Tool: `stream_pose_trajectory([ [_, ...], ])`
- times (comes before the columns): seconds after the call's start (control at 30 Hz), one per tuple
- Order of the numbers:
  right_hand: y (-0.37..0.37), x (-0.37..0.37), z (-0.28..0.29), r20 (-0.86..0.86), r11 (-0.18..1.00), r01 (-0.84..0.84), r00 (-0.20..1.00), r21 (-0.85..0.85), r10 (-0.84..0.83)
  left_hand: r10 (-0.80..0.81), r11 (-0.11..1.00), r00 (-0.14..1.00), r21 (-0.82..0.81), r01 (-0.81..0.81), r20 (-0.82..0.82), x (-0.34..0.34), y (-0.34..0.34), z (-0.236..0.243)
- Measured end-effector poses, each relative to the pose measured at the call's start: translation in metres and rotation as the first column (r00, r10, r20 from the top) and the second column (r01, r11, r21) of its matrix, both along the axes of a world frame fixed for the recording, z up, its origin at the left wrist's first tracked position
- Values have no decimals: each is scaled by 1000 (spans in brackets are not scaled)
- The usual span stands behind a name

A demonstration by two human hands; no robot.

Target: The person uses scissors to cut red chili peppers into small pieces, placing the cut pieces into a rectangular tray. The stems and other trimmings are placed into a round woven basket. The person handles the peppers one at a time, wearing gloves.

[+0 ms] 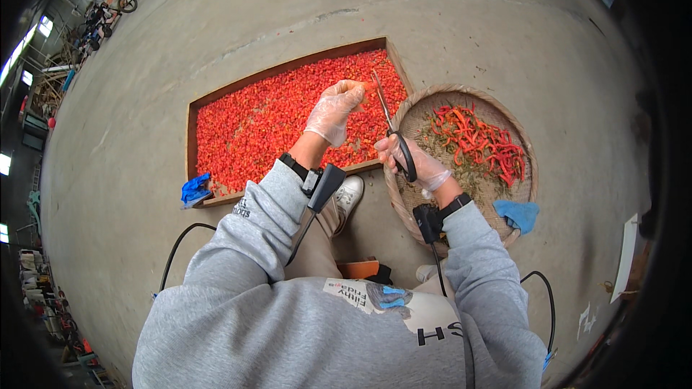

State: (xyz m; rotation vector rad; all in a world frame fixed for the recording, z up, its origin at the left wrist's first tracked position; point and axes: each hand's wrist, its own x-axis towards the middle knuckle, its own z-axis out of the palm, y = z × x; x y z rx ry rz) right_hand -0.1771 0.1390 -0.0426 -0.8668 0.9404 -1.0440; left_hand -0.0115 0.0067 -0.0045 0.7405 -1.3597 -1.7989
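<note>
My left hand (334,109), in a clear plastic glove, pinches a red chilli (366,88) above a wooden tray of chopped red chillies (268,122). My right hand (414,161), also gloved, grips black-handled scissors (401,150), whose blades point up beside the pinched chilli. To the right, a round woven basket (405,212) holds long red chillies (490,144) and dry stem bits.
The grey concrete floor (461,29) surrounds the containers. A blue bundle (195,189) lies at the tray's near left corner, and a blue cloth (516,215) on the basket's rim. Piled goods and bicycles (108,14) line the left wall. My shoe (349,196) is below the tray.
</note>
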Motion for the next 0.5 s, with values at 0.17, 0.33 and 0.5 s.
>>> stream_pose_trajectory([
  [0.17, 0, 1, 4, 96, 999, 19, 995, -31, -16, -30, 1000, 999, 2, 30, 43, -2, 5, 4],
  [0.33, 2, -4, 14, 40, 1000, 12, 999, -3, -12, 16, 1000, 990, 18, -19, 142, -3, 5, 5],
  [0.5, 2, -4, 10, 30, 1000, 29, 999, -12, -29, 54, 997, 992, 43, -59, 112, -2, 1, 6],
])
